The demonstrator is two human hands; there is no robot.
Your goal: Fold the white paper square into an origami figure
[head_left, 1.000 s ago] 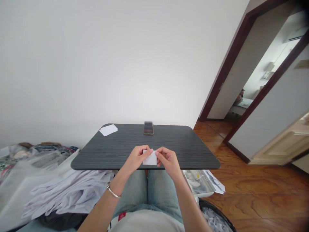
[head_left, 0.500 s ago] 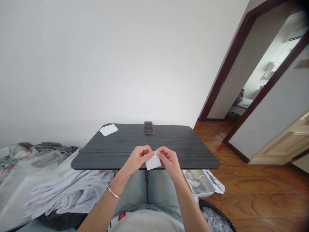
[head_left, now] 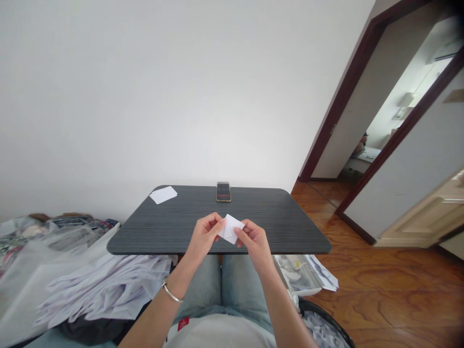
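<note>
A small piece of folded white paper (head_left: 231,230) is held in the air over the front part of the dark table (head_left: 181,217). My left hand (head_left: 206,233) pinches its left side between thumb and fingers. On the right side, my right hand (head_left: 253,236) grips the paper with the thumb on top. Crease or flap lines show on the paper's face. Both forearms come up from below the table's front edge, and a silver bangle is on my left wrist.
White paper sheets (head_left: 163,195) lie at the table's back left. A phone (head_left: 223,192) stands at the back middle. White cloth (head_left: 105,285) is piled at the left; a tray (head_left: 299,276) and a black-rimmed bin (head_left: 326,328) are below right.
The paper has moved up slightly and turned, so more of its face shows. My hands have shifted from its top edge to its left and right sides.
</note>
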